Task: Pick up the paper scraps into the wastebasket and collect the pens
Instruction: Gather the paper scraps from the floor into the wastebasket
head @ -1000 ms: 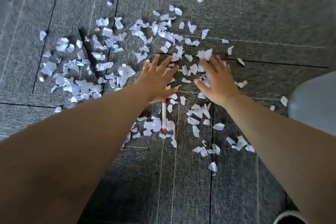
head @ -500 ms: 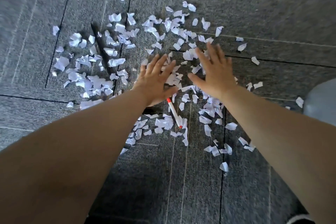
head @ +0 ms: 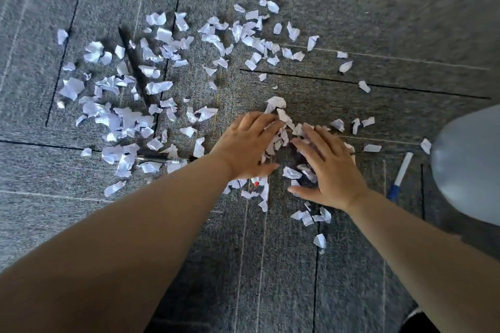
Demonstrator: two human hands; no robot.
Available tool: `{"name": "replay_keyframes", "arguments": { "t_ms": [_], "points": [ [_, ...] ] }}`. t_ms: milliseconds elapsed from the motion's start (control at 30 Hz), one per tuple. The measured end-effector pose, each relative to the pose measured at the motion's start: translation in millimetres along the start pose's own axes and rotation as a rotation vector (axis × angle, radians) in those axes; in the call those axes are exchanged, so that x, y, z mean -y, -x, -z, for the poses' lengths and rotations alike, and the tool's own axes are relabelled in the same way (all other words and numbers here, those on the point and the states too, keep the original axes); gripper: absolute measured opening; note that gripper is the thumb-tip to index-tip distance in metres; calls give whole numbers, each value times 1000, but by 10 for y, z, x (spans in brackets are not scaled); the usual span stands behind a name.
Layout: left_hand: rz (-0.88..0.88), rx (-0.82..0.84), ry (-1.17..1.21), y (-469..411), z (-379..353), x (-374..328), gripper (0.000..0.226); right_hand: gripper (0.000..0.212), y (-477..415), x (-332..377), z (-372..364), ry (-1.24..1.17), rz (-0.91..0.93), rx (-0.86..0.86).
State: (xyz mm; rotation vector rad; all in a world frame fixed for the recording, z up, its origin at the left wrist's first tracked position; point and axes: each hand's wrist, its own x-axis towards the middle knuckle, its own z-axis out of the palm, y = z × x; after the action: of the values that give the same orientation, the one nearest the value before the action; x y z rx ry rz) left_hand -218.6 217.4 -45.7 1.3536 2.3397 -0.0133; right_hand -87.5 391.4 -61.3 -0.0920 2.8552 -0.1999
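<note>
White paper scraps (head: 123, 119) lie across the grey carpet floor (head: 270, 265), where the left hand (head: 247, 144) and right hand (head: 331, 170), both spread flat, press a small heap between them beside a blue-capped pen (head: 400, 176).

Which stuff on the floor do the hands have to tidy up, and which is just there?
To tidy: white torn paper scraps; white pen with blue cap; red-tipped white pen; silver pen; long black pen.
Just there: grey carpet tiles; grey rounded shape.

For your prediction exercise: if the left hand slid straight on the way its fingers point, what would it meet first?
The left hand points up-right; it would likely first push the scraps heaped at its fingertips, with carpet beyond.
</note>
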Motion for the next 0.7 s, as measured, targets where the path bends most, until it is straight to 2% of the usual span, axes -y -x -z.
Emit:
{"name": "replay_keyframes", "arguments": {
  "t_ms": [100, 200, 300, 367, 500, 600, 700],
  "points": [
    [31, -74, -14, -100, 46, -34, 68, 69, -40, 29, -11, 6, -31, -109],
    [43, -83, -15, -151, 74, -105, 49, 32, -118, 65, 29, -31, -51, -277],
    [12, -50, -24, -167, 83, -175, 36, 6, -124, 47, 76, -150, -37, -278],
    [25, -33, 31, -176, 131, -208, 31, 7, -78, 10, 97, -204, -47, -249],
    [86, -23, 116, -142, 363, -353, 31, 40, 124, -33, 240, -317, -104, -186],
    [100, -55, 147, -58, 685, -512, 32, 40, 285, -118, 521, -330, -172, -201],
    [117, -124, 228, 31, 1146, -707, 28, 34, 484, -216, 1078, -320, -168, -288]
  ]
}}
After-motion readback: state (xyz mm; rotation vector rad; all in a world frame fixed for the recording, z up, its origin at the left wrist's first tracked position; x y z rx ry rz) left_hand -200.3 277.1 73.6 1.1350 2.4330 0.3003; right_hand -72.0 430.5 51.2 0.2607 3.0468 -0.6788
